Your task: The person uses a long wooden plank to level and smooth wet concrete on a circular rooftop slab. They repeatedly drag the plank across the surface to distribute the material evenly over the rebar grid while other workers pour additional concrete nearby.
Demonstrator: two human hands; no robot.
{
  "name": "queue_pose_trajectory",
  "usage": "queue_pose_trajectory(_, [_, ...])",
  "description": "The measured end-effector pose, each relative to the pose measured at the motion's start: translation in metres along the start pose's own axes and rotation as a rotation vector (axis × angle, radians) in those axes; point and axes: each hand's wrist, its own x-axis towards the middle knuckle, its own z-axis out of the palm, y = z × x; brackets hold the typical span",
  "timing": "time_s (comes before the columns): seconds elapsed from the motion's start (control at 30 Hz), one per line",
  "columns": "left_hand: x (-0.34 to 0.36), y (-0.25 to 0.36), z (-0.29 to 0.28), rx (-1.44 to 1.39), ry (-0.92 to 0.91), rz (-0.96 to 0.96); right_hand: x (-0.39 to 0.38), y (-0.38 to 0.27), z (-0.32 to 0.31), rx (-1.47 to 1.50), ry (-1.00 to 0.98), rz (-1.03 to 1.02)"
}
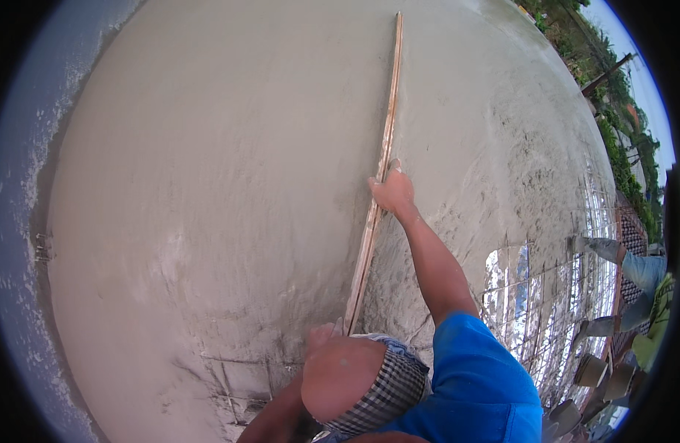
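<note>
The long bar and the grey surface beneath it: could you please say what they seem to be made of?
The long bar looks like wood, with a smeared finish: brownish tones show between pale streaks, though coated metal cannot be ruled out. The grey surface looks like wet concrete or mortar: it appears damp and mostly smooth, with rough patches towards the right.

The right arm [439,269] extends forward and slightly left, close to straight, with a blue sleeve [473,362] covering its upper part. The right hand [394,190] is curled in a grip, thumb on its left side; grey residue marks the fingertips [395,165]. The left forearm [273,415] rises from the lower edge, partly hidden by a bare, bent knee [340,376]. The left hand [323,336] appears low and pale with residue; its finger closure cannot be determined.
</note>
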Motion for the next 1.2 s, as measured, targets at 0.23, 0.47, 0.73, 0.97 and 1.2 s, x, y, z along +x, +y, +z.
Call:
queue_pose_trajectory(0.23, [0.116, 0.054, -0.046, -0.031, 0.139, 0.0, 0.067, 0.048, -0.029, -0.069, 0.062, 0.043])
queue_pose_trajectory(0.47, [0.102, 0.05, -0.022, -0.071, -0.066, -0.032, 0.063, 0.06, -0.038, -0.058, 0.117, 0.039])
queue_pose_trajectory(0.73, [0.144, 0.047, -0.026, -0.151, -0.059, 0.021, 0.091, 0.09, -0.058, -0.09, 0.121, 0.119])
queue_pose_trajectory(0.97, [0.131, 0.05, -0.014, -0.198, -0.069, 0.074, 0.058, 0.11, -0.067, -0.123, 0.172, 0.174])
queue_pose_trajectory(1.2, [0.099, 0.042, -0.003, -0.193, -0.041, 0.219, 0.01, 0.159, -0.073, -0.116, 0.239, 0.262])
